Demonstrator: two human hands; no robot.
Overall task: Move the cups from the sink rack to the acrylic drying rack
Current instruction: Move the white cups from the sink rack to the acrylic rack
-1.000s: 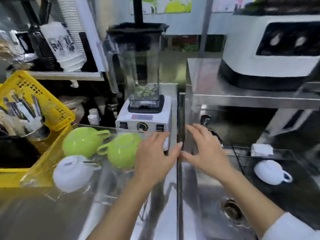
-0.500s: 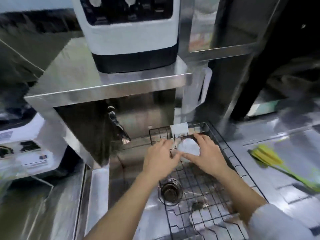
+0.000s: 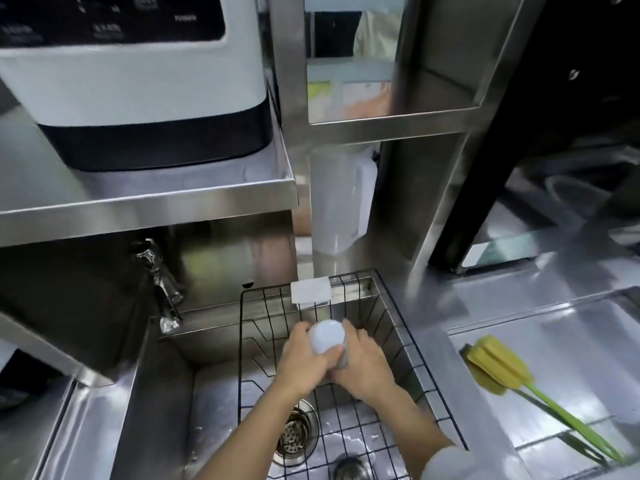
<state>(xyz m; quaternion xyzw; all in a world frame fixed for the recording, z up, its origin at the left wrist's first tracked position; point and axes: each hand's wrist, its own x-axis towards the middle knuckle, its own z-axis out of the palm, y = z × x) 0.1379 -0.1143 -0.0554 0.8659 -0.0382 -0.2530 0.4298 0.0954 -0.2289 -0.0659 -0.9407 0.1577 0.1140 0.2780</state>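
Note:
A white cup [image 3: 327,338] sits bottom-up between both of my hands, over the black wire sink rack [image 3: 398,327] inside the steel sink. My left hand [image 3: 302,362] wraps its left side and my right hand [image 3: 363,367] wraps its right side. The fingers cover the cup's lower part and its handle. The acrylic drying rack is out of view.
A tap [image 3: 157,278] juts out left of the rack, under a steel shelf [image 3: 149,202] that carries a white machine [image 3: 138,77]. The drain [image 3: 298,433] lies below my left forearm. A yellow sponge brush [image 3: 498,370] with a green handle rests on the counter at right.
The view swung right from the blender and the cups on the acrylic rack to the sink. Both hands moved to the white cup in the wire rack and closed around it.

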